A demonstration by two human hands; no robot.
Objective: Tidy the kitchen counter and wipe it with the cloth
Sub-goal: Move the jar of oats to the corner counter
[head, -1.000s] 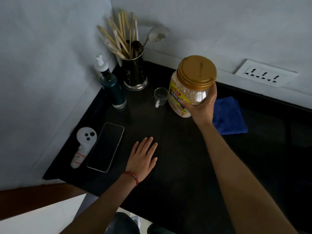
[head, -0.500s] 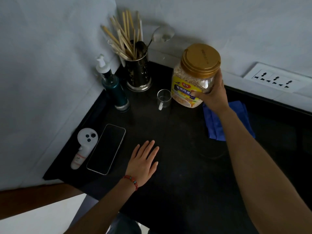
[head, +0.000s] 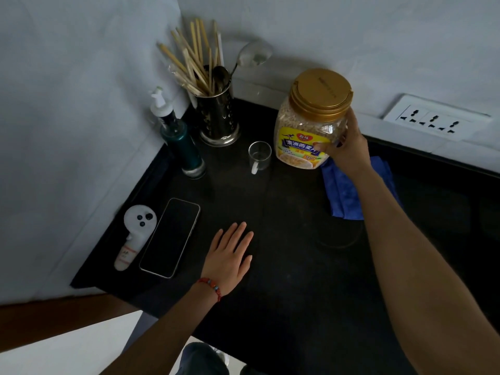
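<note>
Gripping: right hand (head: 347, 147) curls round the side of the oats jar (head: 311, 123), thumb on its yellow label.
Jar look: clear plastic, full of pale flakes, ribbed gold lid, upright, near the back wall; whether its base touches the counter (head: 284, 307) cannot be told.
Cloth (head: 343, 190): blue, folded, lying on the black counter just beneath the right wrist.
Left hand (head: 230, 258): flat, fingers straight, palm down on the counter, holding nothing.
Glass cup (head: 259, 156): just left of the jar.
Phone (head: 170, 238): face up, left of the flat hand.
</note>
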